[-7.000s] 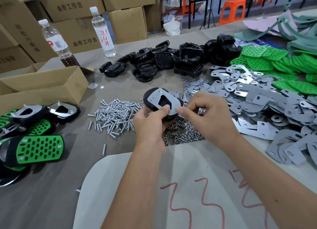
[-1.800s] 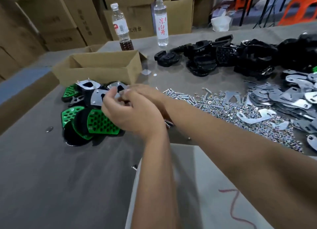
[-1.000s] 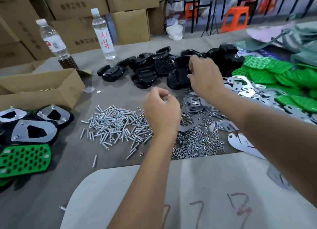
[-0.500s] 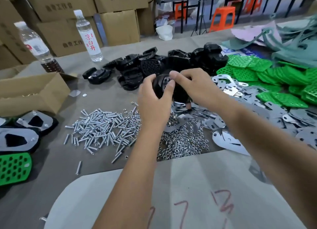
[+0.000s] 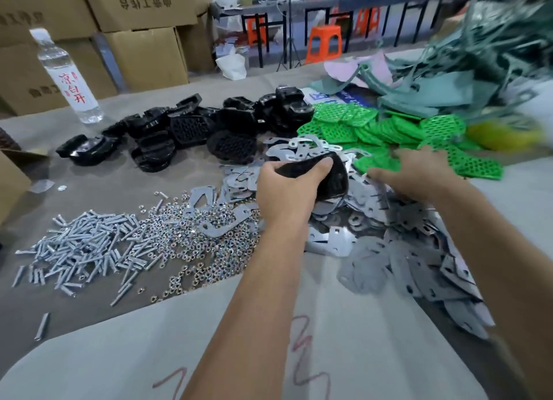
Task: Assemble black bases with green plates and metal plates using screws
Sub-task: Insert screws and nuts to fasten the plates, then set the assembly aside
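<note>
Now the left hand point(image 5: 284, 190) grips a black plastic base point(image 5: 324, 176) above the middle of the grey table point(image 5: 98, 178), with the fingers point(image 5: 324, 163) curled over its top edge and clamped on it. The right hand point(image 5: 416, 175) is just right of the base, and its fingers reach to the left over the heap of flat grey metal plates point(image 5: 398, 250); the view is blurred there, so I cannot tell if they hold a plate. Behind this hand lies the pile of green perforated plastic plates point(image 5: 389, 127). More black bases point(image 5: 191, 130) are heaped far on the table. Near left are silver screws point(image 5: 86, 250) and small metal nuts point(image 5: 197, 238). A clear water bottle point(image 5: 67, 79) stands far left, before brown cardboard boxes point(image 5: 143, 40).
</note>
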Motion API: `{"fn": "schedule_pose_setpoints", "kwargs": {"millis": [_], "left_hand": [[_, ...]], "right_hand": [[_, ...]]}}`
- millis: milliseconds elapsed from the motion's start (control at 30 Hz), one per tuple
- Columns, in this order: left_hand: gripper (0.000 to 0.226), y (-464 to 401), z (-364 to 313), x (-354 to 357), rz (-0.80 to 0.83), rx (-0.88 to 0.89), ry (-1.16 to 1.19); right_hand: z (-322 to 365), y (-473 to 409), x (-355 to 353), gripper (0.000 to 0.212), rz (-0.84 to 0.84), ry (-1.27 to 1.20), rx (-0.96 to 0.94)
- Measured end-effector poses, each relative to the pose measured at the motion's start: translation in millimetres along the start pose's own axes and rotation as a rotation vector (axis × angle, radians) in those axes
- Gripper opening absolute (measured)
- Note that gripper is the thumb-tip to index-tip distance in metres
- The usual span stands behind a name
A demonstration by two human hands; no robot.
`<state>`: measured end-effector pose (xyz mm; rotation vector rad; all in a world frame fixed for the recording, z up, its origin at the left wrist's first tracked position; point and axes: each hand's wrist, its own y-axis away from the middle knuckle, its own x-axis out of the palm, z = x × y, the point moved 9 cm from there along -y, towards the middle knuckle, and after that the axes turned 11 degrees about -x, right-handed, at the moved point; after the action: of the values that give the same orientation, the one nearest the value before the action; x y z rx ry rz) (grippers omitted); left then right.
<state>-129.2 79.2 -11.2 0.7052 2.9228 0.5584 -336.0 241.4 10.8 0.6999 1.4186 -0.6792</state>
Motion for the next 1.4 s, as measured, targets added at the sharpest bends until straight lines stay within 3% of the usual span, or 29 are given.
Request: {"fn": "schedule_pose_setpoints", "kwargs": {"millis": [100,300,467,567,667,867,1033,1200,1400], "left_hand": [[0.067,4.6,4.9,4.2,0.017,-0.004,0.042],[0.059,9.2,10.7,-5.4,-0.012,0.005,0.145],[0.028,9.9,16.9,-11.1,0.07,-0.195,0.348],[0.012,12.9,16.7,-30.8,0.169,-0.303,0.509],[0.011,13.9,16.1,-71.4,0.177,-0.297,0.547],[0.015,8.6,14.3,-158.0,0.074,-0.166,0.464],[0.008,4.2,15.1,-199.3,-0.076,0.018,0.295],[0.014,2.6,12.3,-191.2,-0.073,0.088,0.179],[0.016,-0.6,15.4,-190.9,-0.063,0.098,0.176]], "right_hand": [[4.2,-1.4,-2.9,0.06,-0.154,-0.131,-0.056],[6.6,0.7,-29.7,0.016,-0.35,-0.123,-0.079],[-6.2,28.1,-63.7,0.046,-0.702,-0.378,0.089],[10.6,37.3,-66.4,0.044,-0.789,-0.645,0.141],[53.8,32.0,-44.7,0.039,-0.678,-1.081,0.135],[192.0,56.5,2.6,0.014,-0.223,-1.876,-0.07],[240.9,79.4,26.5,0.018,-0.101,-1.932,-0.243],[258.4,89.4,26.7,0.014,-0.008,-1.952,-0.437],[265.1,91.3,31.3,0.029,0.056,-1.949,-0.511]]}}
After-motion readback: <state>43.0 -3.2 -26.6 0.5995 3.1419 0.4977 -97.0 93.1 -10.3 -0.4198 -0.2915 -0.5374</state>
